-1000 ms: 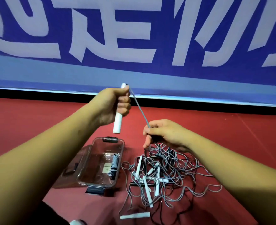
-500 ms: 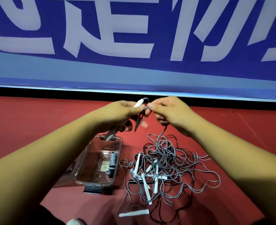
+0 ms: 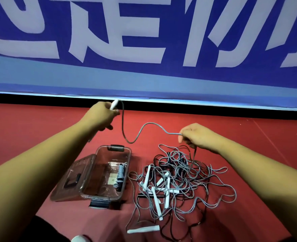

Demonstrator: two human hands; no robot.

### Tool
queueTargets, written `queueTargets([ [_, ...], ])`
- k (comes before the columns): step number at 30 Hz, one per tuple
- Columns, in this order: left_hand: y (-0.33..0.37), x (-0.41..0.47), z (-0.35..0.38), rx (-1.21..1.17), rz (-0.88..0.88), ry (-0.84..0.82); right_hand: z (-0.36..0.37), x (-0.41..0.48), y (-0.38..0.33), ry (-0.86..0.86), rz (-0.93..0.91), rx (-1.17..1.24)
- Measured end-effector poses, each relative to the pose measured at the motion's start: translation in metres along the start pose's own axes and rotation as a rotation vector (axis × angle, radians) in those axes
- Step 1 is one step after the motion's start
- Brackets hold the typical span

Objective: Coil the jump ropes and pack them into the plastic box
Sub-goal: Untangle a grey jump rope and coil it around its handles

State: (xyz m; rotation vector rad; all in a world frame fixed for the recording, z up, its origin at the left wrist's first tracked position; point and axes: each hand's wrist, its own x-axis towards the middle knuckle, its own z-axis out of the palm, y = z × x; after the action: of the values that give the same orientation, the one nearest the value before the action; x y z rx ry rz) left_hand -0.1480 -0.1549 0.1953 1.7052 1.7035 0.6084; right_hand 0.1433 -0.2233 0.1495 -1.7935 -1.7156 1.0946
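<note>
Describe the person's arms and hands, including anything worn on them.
Both arms are bare as far as the view reaches: no sleeve shows on the left forearm or the right forearm. The left hand and the right hand wear no gloves. No watch, bracelet, ring or marking can be seen on either.

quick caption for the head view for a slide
Left hand grips a white handle, right hand pinches its grey cord above the rope tangle beside the open plastic box.

Even indoor light, soft shadows, wide-angle warp at edges, slight blur overall
</note>
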Motion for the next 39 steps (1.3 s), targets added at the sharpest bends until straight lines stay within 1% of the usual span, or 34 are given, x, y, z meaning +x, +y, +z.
queueTargets([
  [1,0.003,-0.003,0.004,0.005,0.033,-0.027,0.005,-0.001,-0.008,-0.034,-0.028,-0.007],
  [2,0.009,-0.010,0.009,-0.048,0.070,-0.081,0.010,-0.003,-0.018,-0.067,-0.056,-0.015],
  [4,0.024,-0.025,0.022,-0.198,0.135,-0.243,0.020,-0.008,-0.037,-0.112,-0.121,-0.015],
  [5,0.030,-0.032,0.028,-0.232,0.167,-0.340,0.023,-0.010,-0.048,-0.121,-0.157,0.012],
  [7,0.039,-0.041,0.038,-0.247,0.236,-0.541,0.025,-0.012,-0.065,-0.103,-0.200,0.093],
  [8,0.040,-0.041,0.040,-0.241,0.257,-0.603,0.024,-0.012,-0.069,-0.085,-0.209,0.123],
  [9,0.039,-0.039,0.041,-0.228,0.259,-0.621,0.022,-0.012,-0.072,-0.069,-0.213,0.143],
  [10,0.039,-0.037,0.041,-0.219,0.244,-0.597,0.020,-0.012,-0.071,-0.057,-0.214,0.154],
  [12,0.039,-0.032,0.039,-0.274,0.191,-0.469,0.014,-0.010,-0.062,-0.049,-0.199,0.164],
  [14,0.039,-0.023,0.034,-0.496,0.128,-0.317,0.007,-0.006,-0.044,-0.068,-0.137,0.138],
  [16,0.037,-0.012,0.022,-0.711,0.074,-0.197,-0.001,-0.002,-0.022,-0.082,-0.064,0.060],
  [17,0.032,-0.008,0.015,-0.764,0.044,-0.161,-0.004,-0.001,-0.011,-0.083,-0.034,0.017],
  [18,0.027,-0.005,0.009,-0.759,0.014,-0.135,-0.007,0.000,-0.001,-0.079,-0.010,-0.014],
  [19,0.019,-0.003,0.005,-0.667,-0.005,-0.112,-0.010,-0.001,0.005,-0.071,0.005,-0.030],
  [22,-0.001,-0.001,0.005,-0.107,0.002,-0.088,-0.009,-0.004,0.002,-0.055,-0.016,-0.003],
  [23,-0.003,-0.001,0.007,0.007,0.032,-0.074,-0.007,-0.006,-0.006,-0.062,-0.048,0.001],
  [24,-0.002,-0.002,0.008,0.042,0.077,-0.065,-0.004,-0.008,-0.016,-0.074,-0.085,0.000],
  [26,0.011,-0.010,0.012,-0.027,0.199,-0.081,0.001,-0.014,-0.037,-0.101,-0.168,0.013],
  [28,0.026,-0.021,0.019,-0.107,0.315,-0.129,0.005,-0.019,-0.058,-0.103,-0.239,0.055],
  [30,0.038,-0.032,0.026,-0.127,0.366,-0.159,0.007,-0.022,-0.072,-0.082,-0.279,0.102],
  [32,0.046,-0.040,0.031,-0.185,0.342,-0.191,0.007,-0.024,-0.080,-0.060,-0.296,0.137],
  [35,0.053,-0.047,0.034,-0.383,0.303,-0.319,0.007,-0.028,-0.084,-0.082,-0.310,0.158],
  [39,0.050,-0.047,0.033,-0.315,0.236,-0.492,0.000,-0.028,-0.079,-0.055,-0.318,0.175],
])
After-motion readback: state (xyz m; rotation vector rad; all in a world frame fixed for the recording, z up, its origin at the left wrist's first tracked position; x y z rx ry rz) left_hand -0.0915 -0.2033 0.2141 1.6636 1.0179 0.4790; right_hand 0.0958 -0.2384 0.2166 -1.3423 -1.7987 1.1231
